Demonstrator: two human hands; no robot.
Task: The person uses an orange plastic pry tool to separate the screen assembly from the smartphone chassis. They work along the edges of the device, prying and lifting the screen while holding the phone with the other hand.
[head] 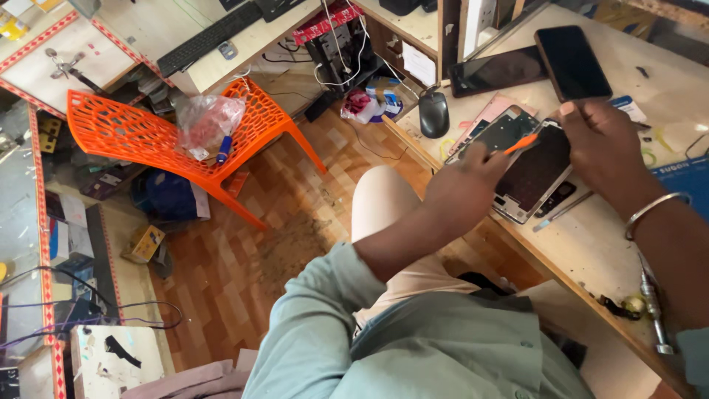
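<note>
On the pale worktop (591, 244), the left hand (473, 188) pinches a slim orange plastic pry tool (521, 142) against an opened flat phone with dark inner panel (533, 174). The right hand (602, 144) clamps that phone's 2 o'clock edge. It looks light, thin and fragile, best gripped by its rim. A black mouse (433, 112) lies at 10 o'clock, 2 dark phones (572, 63) at 12, crowding it.

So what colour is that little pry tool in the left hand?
Orange pry tool, seen best in the head view, held by the left hand.
</note>
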